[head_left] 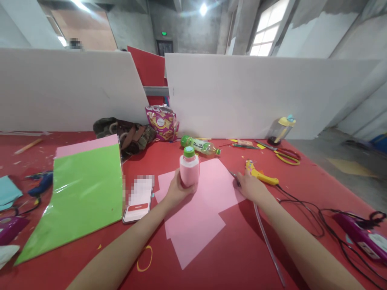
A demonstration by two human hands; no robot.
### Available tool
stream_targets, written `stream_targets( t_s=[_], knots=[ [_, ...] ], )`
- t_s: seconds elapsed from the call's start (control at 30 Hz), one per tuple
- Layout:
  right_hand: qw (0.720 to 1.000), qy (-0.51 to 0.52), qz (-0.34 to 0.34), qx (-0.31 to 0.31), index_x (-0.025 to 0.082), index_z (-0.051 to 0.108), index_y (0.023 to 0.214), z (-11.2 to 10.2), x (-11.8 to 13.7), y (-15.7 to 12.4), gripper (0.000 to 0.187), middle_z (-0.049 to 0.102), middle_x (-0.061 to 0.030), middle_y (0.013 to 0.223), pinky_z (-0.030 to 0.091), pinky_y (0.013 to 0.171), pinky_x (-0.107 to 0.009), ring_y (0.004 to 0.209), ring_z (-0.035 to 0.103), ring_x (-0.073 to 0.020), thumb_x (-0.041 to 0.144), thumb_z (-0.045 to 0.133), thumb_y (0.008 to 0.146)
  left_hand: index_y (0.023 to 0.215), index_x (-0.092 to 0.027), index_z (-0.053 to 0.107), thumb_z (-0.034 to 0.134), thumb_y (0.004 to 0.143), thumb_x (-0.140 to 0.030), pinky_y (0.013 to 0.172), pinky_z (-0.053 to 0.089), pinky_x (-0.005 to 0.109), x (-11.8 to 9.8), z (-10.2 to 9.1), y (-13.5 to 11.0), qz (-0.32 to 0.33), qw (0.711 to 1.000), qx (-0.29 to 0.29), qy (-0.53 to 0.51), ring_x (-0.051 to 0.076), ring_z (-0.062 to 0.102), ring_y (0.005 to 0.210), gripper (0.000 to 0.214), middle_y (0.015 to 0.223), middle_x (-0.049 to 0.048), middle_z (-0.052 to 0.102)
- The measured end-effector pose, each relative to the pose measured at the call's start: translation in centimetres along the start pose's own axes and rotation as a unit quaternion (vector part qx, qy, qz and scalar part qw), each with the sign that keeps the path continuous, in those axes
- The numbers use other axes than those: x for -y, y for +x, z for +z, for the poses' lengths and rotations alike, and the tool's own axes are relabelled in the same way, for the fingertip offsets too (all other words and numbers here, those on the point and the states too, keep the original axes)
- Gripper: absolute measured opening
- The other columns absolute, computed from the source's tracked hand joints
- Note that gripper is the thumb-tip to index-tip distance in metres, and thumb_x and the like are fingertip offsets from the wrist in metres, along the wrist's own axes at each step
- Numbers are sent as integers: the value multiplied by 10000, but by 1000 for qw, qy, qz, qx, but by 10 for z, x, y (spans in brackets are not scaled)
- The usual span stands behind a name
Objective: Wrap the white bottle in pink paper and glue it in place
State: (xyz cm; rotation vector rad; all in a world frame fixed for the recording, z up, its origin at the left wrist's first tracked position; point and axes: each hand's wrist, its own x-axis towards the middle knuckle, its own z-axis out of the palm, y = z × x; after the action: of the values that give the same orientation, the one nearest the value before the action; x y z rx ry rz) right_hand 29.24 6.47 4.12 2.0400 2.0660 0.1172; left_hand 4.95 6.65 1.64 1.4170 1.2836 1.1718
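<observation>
Currently, I see the left hand (177, 188) curled snugly around a green-capped pink bottle (189, 170) over the pink paper (208, 191). At the paper's right edge, the right hand's (250, 187) fingers bend by a dark tool (236, 180); I can't tell their grip. Red tabletop (236, 253) leaves room off the paper's near edge.

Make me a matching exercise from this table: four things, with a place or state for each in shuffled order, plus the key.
1. pink bottle with a green cap
2. yellow glue gun
3. flat, rectangular smartphone
4. clear plastic bottle with a green-and-white label

A. Between the green sheet and the pink paper sheets
B. Lying on its side near the shiny purple snack bag
C. Held in the left hand
D. Trailing a black cord

Pairs: 1-C, 2-D, 3-A, 4-B
</observation>
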Motion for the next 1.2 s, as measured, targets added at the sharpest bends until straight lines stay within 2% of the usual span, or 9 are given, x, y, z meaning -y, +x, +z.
stream_targets(
  t_s=[0.23, 0.4, 0.57, 0.8, 0.97, 1.03, 1.07, 1.13, 1.2],
  knots=[
    [997, 1, 43, -64, 76, 546, 927, 5, -3, 12, 236, 506, -181, 973, 377, 689, -335, 948, 474, -286, 197, 375, 819, 1018, -153, 402, 672, 553, -257, 700, 451, 334, 6, 1, -2, 11, 998, 7, 55, 230, 560, 854, 548, 961, 93, 570],
    [998, 33, 1, -61, 71, 562, 883, 2, 14, 4, 234, 550, -153, 896, 351, 766, -318, 886, 503, -232, 187, 373, 809, 1050, -153, 389, 667, 562, -260, 734, 444, 356, 7, 1, -3, 13, 998, 7, 56, 240, 553, 889, 571, 994, 106, 564],
    [998, 68, 8, -12, 83, 489, 1051, 2, 28, -6, 449, 538, -163, 954, 369, 709, -336, 879, 509, -272, 420, 482, 754, 1059, -155, 389, 664, 572, -264, 753, 440, 349, 8, 0, -3, 23, 999, 13, 40, 241, 548, 920, 570, 1025, 112, 559],
    [995, 89, 38, 28, 75, 414, 1146, -3, 26, -7, 580, 493, -181, 1019, 355, 740, -357, 907, 502, -282, 449, 531, 718, 1047, -146, 383, 669, 569, -263, 734, 447, 332, 3, -1, -6, 11, 999, 9, 35, 235, 556, 901, 569, 1007, 115, 563],
    [993, 90, 50, -56, 107, 412, 1184, -7, 35, -18, 531, 467, -191, 1069, 361, 764, -422, 980, 460, -322, 378, 522, 741, 1048, -152, 375, 668, 577, -266, 696, 462, 334, 0, -2, -8, -7, 999, 13, 31, 238, 559, 881, 567, 985, 107, 568],
    [988, 118, -35, -94, 94, 450, 1157, -7, 42, -25, 437, 442, -205, 1141, 327, 845, -444, 1063, 414, -310, 326, 461, 787, 1049, -151, 374, 667, 579, -260, 697, 463, 332, 2, -2, -8, 1, 1000, 15, 27, 235, 559, 882, 565, 991, 109, 564],
    [978, 146, -117, -87, 91, 453, 1160, -6, 46, -29, 435, 427, -203, 1184, 302, 895, -435, 1114, 379, -294, 325, 451, 794, 1047, -150, 376, 666, 581, -256, 701, 464, 331, 3, -2, -8, 8, 1000, 15, 26, 232, 560, 880, 559, 991, 108, 564],
    [927, 200, -317, -14, 124, 402, 1230, -5, 53, -37, 575, 369, -172, 1288, 239, 975, -420, 1205, 294, -273, 397, 521, 739, 1038, -149, 383, 661, 588, -251, 699, 467, 328, 5, -1, -8, 18, 999, 13, 25, 222, 568, 862, 538, 970, 97, 570],
    [863, 224, -447, 71, 179, 318, 1300, -4, 57, -43, 788, 245, -142, 1387, 146, 1017, -463, 1271, 175, -294, 489, 601, 634, 1028, -154, 390, 650, 600, -244, 689, 473, 324, 6, 0, -8, 19, 1000, 8, 22, 213, 576, 840, 509, 941, 81, 576]
  ],
)
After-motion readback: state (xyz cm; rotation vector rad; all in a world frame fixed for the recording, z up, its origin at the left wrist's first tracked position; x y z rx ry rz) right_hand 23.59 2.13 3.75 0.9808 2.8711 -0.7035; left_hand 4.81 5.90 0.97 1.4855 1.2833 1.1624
